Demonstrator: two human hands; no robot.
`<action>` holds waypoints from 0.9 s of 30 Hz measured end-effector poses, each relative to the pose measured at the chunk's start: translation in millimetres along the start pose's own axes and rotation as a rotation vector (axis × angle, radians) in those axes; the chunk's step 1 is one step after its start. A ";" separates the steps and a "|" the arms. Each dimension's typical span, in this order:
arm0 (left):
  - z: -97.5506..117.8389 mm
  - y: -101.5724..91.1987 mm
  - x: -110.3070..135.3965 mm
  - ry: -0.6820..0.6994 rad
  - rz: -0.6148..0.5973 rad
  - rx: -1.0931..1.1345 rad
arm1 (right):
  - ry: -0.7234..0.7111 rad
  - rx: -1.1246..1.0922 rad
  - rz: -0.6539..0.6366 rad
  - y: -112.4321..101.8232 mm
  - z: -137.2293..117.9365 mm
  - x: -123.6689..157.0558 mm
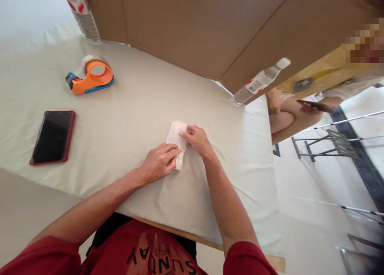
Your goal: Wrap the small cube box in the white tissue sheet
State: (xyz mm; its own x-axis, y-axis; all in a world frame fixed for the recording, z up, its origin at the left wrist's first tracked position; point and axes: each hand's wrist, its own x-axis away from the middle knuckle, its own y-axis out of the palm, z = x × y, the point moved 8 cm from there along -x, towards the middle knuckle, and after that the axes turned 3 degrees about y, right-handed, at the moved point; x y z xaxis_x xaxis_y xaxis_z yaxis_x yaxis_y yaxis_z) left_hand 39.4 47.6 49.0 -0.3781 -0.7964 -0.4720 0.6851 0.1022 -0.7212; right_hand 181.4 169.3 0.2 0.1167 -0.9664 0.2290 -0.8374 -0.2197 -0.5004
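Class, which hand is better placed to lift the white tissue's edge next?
Probably the right: the right hand pinches the white tissue at its far edge, while the left hand lies flat on its near end, holding it down.

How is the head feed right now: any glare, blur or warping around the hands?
Head view: bright, even light, only faint shadows under the left hand and right hand; the white tissue nearly blends into the pale tablecloth; focus is sharp; wide-angle warping tilts the scene; top right corner pixelated.
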 end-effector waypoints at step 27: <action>-38.8 1.8 5.4 -0.266 0.033 0.219 | -0.364 -0.143 -0.106 14.9 -55.3 98.0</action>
State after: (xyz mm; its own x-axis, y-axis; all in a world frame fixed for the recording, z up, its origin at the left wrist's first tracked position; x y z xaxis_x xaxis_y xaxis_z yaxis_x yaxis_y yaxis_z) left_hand 14.4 66.6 25.4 -0.1981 -0.9253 -0.3235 0.8224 0.0227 -0.5685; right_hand 150.8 78.7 61.4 0.3659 -0.9293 -0.0503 -0.8737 -0.3244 -0.3625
